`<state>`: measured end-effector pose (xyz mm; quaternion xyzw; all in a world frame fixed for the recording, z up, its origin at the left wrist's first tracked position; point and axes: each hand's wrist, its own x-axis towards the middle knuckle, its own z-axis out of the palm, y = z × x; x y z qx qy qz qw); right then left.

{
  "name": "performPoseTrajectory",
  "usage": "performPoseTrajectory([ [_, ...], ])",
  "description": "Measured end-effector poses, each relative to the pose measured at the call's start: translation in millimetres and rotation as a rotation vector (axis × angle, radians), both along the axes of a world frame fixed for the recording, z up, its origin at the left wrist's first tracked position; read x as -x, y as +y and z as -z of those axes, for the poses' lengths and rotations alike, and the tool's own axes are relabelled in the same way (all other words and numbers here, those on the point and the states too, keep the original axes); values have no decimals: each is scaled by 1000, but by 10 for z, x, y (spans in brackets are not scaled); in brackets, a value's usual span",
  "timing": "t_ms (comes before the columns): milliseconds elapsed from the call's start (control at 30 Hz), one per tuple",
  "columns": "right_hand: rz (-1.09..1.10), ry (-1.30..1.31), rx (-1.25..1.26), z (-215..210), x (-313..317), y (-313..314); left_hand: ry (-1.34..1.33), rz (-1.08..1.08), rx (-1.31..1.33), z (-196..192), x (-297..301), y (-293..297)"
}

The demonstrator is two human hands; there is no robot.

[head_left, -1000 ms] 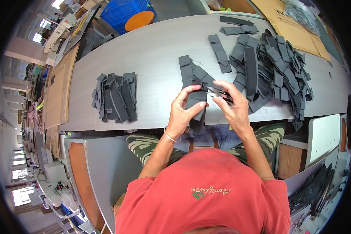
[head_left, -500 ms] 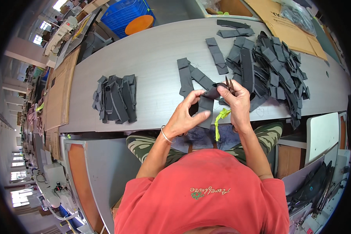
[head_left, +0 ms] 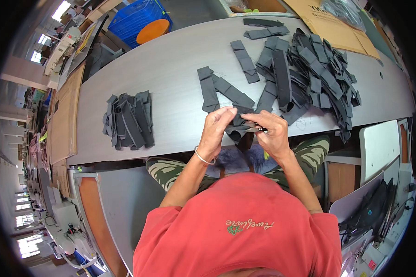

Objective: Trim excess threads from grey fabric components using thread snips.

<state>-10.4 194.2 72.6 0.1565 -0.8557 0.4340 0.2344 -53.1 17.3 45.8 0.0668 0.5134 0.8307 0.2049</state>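
Note:
Near the table's front edge, my left hand (head_left: pixel 212 131) pinches a dark grey fabric strip (head_left: pixel 238 132) between thumb and fingers. Closed around small scissors (head_left: pixel 262 129), my right hand (head_left: pixel 275 132) sits against the strip's other side. The scissors' blades lie along the fabric; part of them is hidden by my fingers. Below that hand a bit of yellow-green ribbon (head_left: pixel 266 155) shows. Two loose strips (head_left: pixel 229 88) lie just beyond my hands, and a large heap of similar strips (head_left: pixel 321 69) spreads to the right.
A smaller stack of strips (head_left: pixel 129 121) lies on the grey table (head_left: pixel 171 69) at the left. Flat cardboard (head_left: pixel 333 27) with a clear plastic bag rests at the far right. Beyond the table are a blue crate (head_left: pixel 134 21) and an orange round lid (head_left: pixel 152 31).
Both hands have drawn closer together and nearer to me with the strip. The scissors have turned from pointing away to lying across the fabric. The whole view has shifted slightly.

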Motion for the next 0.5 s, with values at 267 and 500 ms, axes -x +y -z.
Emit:
performPoseTrajectory([
  [267, 145, -44, -9, -216, -139, 181, -102, -149, 141, -85, -87, 197],
  [500, 318, 219, -366, -67, -116, 236, -128, -136, 117, -117, -146, 238],
])
